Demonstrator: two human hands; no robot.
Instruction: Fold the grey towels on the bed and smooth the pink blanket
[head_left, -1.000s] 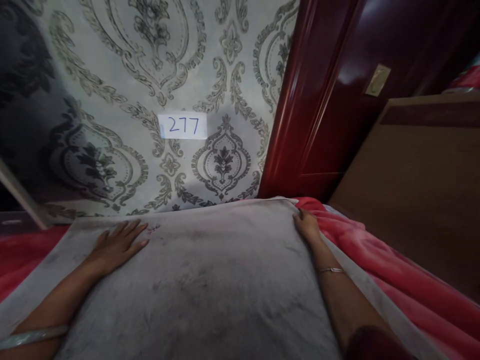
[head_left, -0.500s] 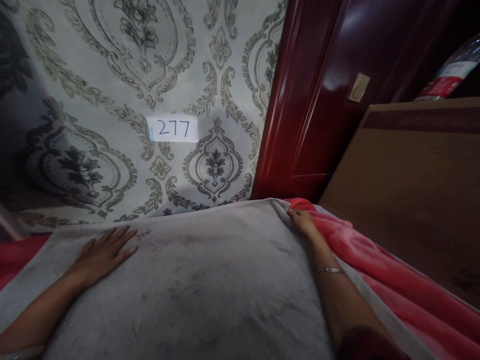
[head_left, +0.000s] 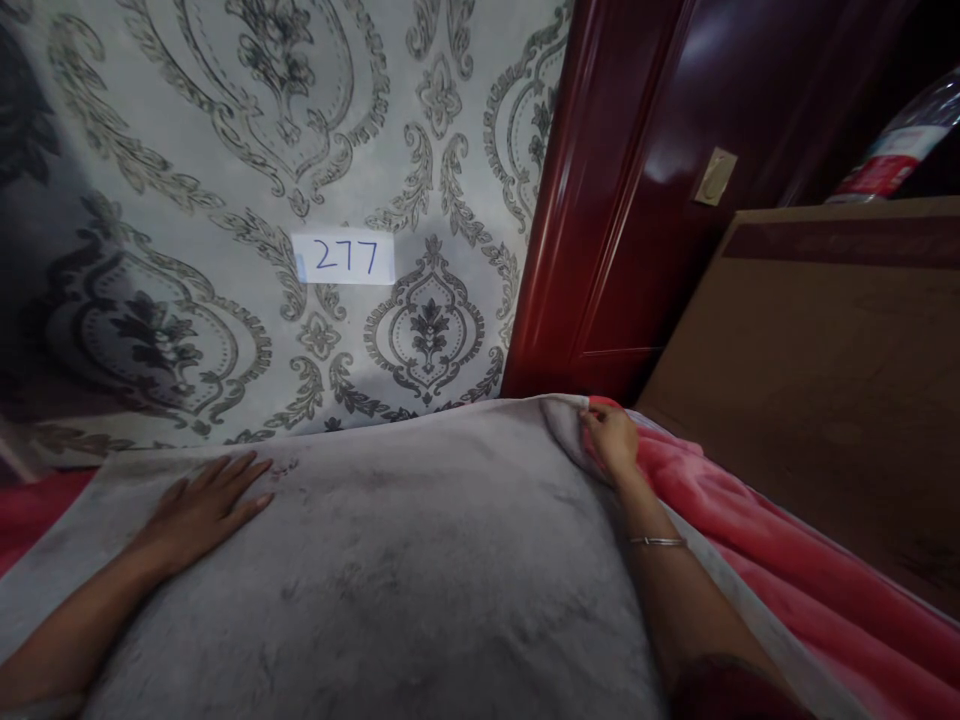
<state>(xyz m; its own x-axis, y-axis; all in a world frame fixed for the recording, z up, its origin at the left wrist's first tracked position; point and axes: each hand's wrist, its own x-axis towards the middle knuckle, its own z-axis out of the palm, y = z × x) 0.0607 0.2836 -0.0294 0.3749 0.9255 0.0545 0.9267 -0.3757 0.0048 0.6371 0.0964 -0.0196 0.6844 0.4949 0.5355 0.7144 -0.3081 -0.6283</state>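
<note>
A grey, plush-looking cloth (head_left: 405, 540) spreads across the middle, its far edge along the wall. My left hand (head_left: 202, 505) lies flat on its left part with the fingers spread, near a small reddish mark. At the far right corner my right hand (head_left: 613, 435) pinches the cloth's edge between thumb and fingers, and the corner there is lifted and folded. Beneath and beside that corner shows a red plush blanket (head_left: 757, 540), which also peeks out at the far left. A thin bracelet circles my right wrist.
Patterned wallpaper (head_left: 427, 170) rises behind the cloth, with a paper label (head_left: 345, 257) reading 277. A dark red wooden panel (head_left: 592, 220) stands right of it. A large cardboard box (head_left: 825, 380) fills the right side, a plastic bottle (head_left: 892, 155) on top.
My right hand has shifted slightly right and up, drawing the cloth's corner outward over the red blanket. My left hand stays flat in the same place.
</note>
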